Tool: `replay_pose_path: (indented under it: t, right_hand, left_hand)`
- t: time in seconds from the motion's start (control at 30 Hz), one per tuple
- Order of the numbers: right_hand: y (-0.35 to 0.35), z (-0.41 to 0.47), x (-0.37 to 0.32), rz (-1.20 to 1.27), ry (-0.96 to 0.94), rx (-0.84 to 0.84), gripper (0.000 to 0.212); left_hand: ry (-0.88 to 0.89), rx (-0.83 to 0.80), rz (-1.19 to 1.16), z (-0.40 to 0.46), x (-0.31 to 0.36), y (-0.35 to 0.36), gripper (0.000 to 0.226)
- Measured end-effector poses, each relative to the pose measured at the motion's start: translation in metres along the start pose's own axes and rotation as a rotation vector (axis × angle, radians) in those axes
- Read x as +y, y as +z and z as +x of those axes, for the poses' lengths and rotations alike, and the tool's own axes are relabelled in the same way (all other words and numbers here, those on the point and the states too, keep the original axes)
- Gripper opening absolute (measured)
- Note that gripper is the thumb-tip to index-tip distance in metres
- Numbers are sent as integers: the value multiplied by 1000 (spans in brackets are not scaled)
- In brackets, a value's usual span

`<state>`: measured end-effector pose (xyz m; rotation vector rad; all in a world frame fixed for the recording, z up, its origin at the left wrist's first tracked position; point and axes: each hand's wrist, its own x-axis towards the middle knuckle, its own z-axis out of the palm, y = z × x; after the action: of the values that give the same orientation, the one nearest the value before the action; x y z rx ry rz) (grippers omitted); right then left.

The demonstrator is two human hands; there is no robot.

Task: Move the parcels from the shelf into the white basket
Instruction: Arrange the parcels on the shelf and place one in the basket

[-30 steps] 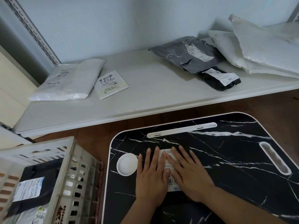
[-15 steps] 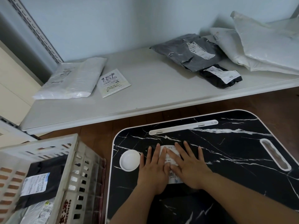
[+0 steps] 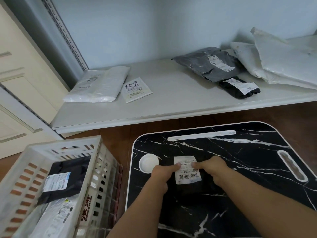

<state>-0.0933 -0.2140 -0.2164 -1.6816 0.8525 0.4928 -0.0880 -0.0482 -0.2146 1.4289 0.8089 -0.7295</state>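
A small black parcel with a white label (image 3: 187,170) lies on the black marble-pattern tray table (image 3: 240,160). My left hand (image 3: 162,174) grips its left edge, thumb on the label. My right hand (image 3: 212,169) grips its right edge the same way. The white basket (image 3: 96,155) stands at lower left with a black parcel (image 3: 66,179) and a white one (image 3: 56,217) inside. On the shelf (image 3: 171,107) lie a white parcel (image 3: 97,85), a flat white envelope (image 3: 136,89), a grey parcel (image 3: 209,64), a small black parcel (image 3: 240,87) and big white bags (image 3: 283,62).
A round white cup recess (image 3: 148,163) sits on the tray table just left of my left hand. Brown wooden floor (image 3: 116,140) shows between table, basket and shelf. A cream cabinet (image 3: 22,69) and slotted shelf uprights (image 3: 63,31) stand at left.
Both hands lay flat on the parcel's label; now their fingers have curled and they grip the parcel at its left and right edges. The view has shifted slightly.
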Motion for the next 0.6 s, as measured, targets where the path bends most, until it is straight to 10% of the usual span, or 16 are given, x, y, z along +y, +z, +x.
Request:
replay_pose_path:
  t: [0.6]
  right_hand:
    - [185, -124, -112, 124, -499, -456, 19]
  left_hand:
    - [449, 18, -395, -79, 33, -227, 27]
